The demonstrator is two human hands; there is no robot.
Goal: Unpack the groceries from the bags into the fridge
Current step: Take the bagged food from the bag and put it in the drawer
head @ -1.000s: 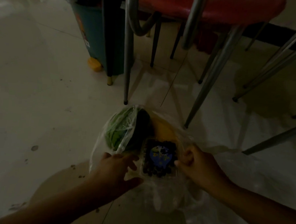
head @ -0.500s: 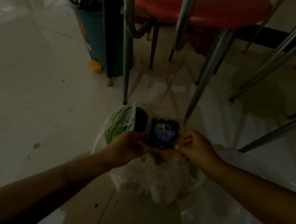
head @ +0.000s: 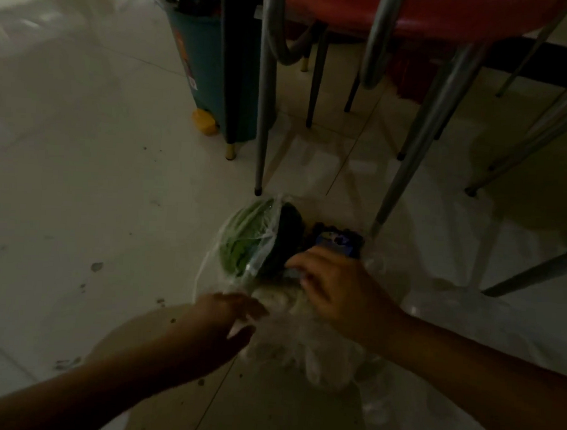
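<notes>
the clear plastic bag lies crumpled on the pale tiled floor, its mouth open toward the chair legs. at that mouth sits a bundle of green vegetables in thin clear wrap, with a dark rounded item touching its right side. just right of the dark item, a punnet of dark berries with a blue label rests at the bag's far edge, partly covered by the right hand. that hand reaches over the bag with its fingers bent down on the punnet's near side and the stuff beside it; whether they actually grip the punnet cannot be told in the dim, blurred light. the left hand is at the bag's near left edge, fingers pinching a fold of the plastic.

a second sheet of clear plastic spreads over the floor to the right of the bag. beyond the bag stand slanted metal chair legs under a red seat. further off, left of those legs, stands a teal bin with a yellow foot at its base. small dark specks dot the tiles left of the bag.
</notes>
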